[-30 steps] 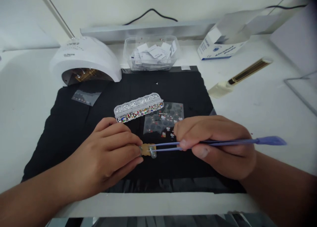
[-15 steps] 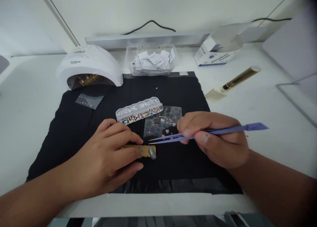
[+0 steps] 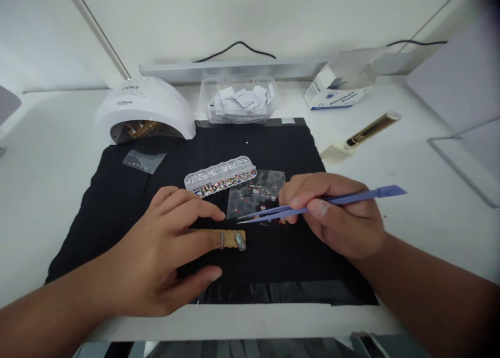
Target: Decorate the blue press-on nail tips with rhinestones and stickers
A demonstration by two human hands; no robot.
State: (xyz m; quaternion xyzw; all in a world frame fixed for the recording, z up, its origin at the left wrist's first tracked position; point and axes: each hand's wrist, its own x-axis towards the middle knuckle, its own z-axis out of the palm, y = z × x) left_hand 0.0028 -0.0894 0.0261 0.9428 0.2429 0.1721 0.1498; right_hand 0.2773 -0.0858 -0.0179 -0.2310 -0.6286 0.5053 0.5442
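My left hand [image 3: 167,254] lies with its fingers apart, one fingertip resting on a gold nail-tip stand [image 3: 230,237] on the black cloth. Its thumb points away from the stand. At the stand's right end sits a shiny grey-green false nail [image 3: 240,241]; the rest of the stand is partly under the fingers. Between thumb and fingers, my right hand [image 3: 336,212] grips purple tweezers [image 3: 300,210]. The tweezers' tips are slightly apart, just above the stand; whether they hold anything is too small to tell. Beneath them lies a clear sticker sheet [image 3: 253,191] with small printed figures.
A rhinestone case [image 3: 221,176] lies behind my hands on the black cloth [image 3: 148,202]. Farther back stand a white nail lamp [image 3: 146,105], a plastic tub [image 3: 238,116] of packets and an open box [image 3: 336,92]. A gold-handled brush [image 3: 371,130] is at right.
My left thumb has moved away from the nail-tip stand, spreading the hand wider. The tweezers have shifted slightly up, away from the stand. The camera view has tilted a little.
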